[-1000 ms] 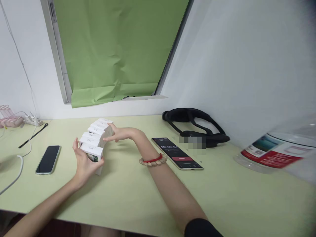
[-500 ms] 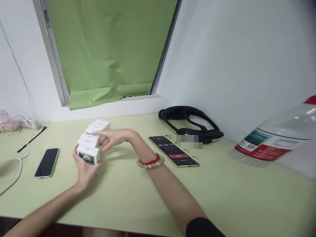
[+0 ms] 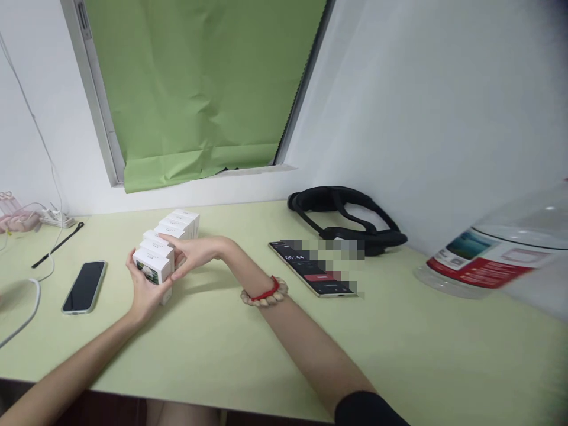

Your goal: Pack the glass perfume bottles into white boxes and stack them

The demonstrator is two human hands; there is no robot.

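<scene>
Several small white boxes [image 3: 153, 260] stand in a slanting row on the pale green table, running away from me. The nearest box has a dark floral picture on its front. My left hand [image 3: 148, 293] grips that near box, thumb on its right side and fingers round its left. My right hand [image 3: 193, 254], with a beaded bracelet [image 3: 265, 294] and red cord at the wrist, reaches over from the right. Its fingers curl against the right side of the front boxes; the fingertips are partly hidden behind them.
A dark-screened phone [image 3: 84, 287] lies left of the boxes, near a black strap [image 3: 57, 245] and a white cable [image 3: 31, 316]. To the right lie a phone showing a timer [image 3: 310, 269] and a black headset [image 3: 346, 219]. A large plastic bottle [image 3: 488, 254] stands far right.
The front boxes now sit closer together and slightly further left. My right hand has shifted left and its thumb has come down beside the near box, close to my left thumb.
</scene>
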